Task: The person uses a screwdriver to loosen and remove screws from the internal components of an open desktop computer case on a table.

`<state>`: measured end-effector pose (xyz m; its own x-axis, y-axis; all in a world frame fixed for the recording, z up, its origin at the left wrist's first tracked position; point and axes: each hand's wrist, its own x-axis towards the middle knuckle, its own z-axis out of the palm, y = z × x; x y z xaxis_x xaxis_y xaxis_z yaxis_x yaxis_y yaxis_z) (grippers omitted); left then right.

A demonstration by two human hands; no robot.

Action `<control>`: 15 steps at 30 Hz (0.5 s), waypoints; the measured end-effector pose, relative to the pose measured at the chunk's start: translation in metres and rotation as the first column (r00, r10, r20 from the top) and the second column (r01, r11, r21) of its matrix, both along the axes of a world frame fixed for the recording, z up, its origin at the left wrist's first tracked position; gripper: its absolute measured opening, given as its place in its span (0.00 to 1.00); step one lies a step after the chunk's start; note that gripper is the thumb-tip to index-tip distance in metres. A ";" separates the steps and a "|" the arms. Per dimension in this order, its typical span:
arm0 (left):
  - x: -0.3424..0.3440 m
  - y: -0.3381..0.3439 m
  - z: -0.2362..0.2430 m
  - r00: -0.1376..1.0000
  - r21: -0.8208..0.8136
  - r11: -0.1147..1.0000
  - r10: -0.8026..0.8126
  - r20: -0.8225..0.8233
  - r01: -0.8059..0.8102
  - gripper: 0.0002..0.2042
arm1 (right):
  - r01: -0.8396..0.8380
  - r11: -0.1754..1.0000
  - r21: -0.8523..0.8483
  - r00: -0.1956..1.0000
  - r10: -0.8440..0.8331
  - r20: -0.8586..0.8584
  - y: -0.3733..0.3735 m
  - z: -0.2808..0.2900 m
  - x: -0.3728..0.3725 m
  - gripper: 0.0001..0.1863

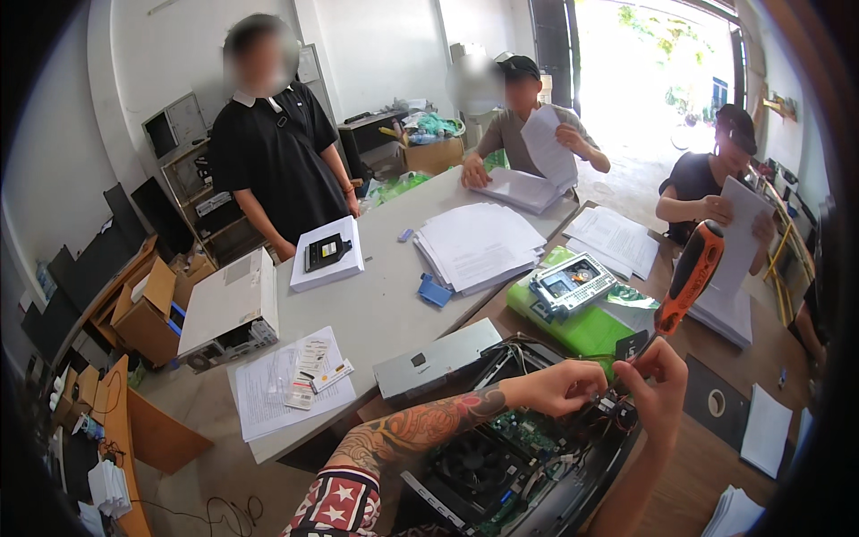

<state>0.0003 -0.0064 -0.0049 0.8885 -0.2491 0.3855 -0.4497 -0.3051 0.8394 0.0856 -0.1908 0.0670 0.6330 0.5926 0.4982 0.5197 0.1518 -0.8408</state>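
Note:
My right hand [658, 380] is closed around the lower end of a screwdriver [691, 276], whose orange and black handle points up. A small flat black piece [630, 345] shows at its fingertips; whether they grip it too is unclear. My left hand [565, 388] is closed, fingertips together, just left of the right hand; what they hold, if anything, is hidden. Both hands are over the far right end of an opened desktop computer case [546, 470]. A black fan [474, 461], a green circuit board [537, 434] and several cables lie inside it.
Beyond the case are a metal power supply box [436, 358], a green package [568, 327] and a drive in a metal bracket [573, 285]. Paper stacks [479, 242] and a black optical drive [328, 252] cover the grey table. One person [286, 161] stands; others [537, 134] handle papers.

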 end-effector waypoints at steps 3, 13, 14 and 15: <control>0.000 0.001 0.002 1.000 0.031 0.999 0.017 -0.005 -0.017 0.10 | -0.027 1.000 0.000 1.000 0.027 0.007 -0.001 0.002 0.000 0.13; 0.001 0.000 -0.002 1.000 0.006 1.000 -0.007 -0.021 0.007 0.08 | -0.070 0.995 -0.074 0.998 0.070 0.006 -0.009 0.011 -0.001 0.07; -0.001 -0.001 0.001 1.000 -0.003 1.000 -0.023 -0.016 0.023 0.07 | -0.062 0.995 -0.072 0.998 0.062 0.008 -0.008 0.011 -0.001 0.06; -0.001 -0.001 0.001 1.000 -0.003 1.000 -0.024 -0.015 0.024 0.07 | -0.053 0.996 -0.070 0.999 0.054 0.009 -0.007 0.011 -0.001 0.05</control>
